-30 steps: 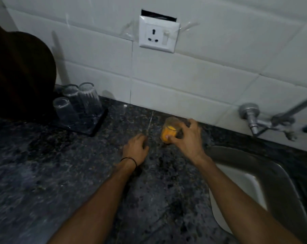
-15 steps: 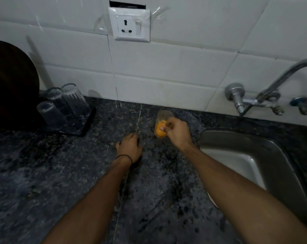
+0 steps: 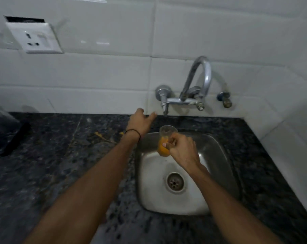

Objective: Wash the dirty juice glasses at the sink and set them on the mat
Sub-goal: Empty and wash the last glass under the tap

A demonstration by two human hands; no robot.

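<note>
Carefully: right hand (image 3: pixel 181 149) gripping glass (image 3: pixel 165 141) over sink (image 3: pixel 219 148), left hand (image 3: pixel 142 121) spread, empty, toward tap (image 3: pixel 164 101); juice could slosh out.

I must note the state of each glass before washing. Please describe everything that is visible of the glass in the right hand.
The glass is a small clear tumbler, seemingly of glass, with an open round rim. Orange juice fills about its lower half; the upper part looks empty and smeared. It is held roughly upright, tilted slightly, above the back part of the steel sink, below and in front of the tap. Only the right hand touches it, fingers wrapped around its lower side.
</note>
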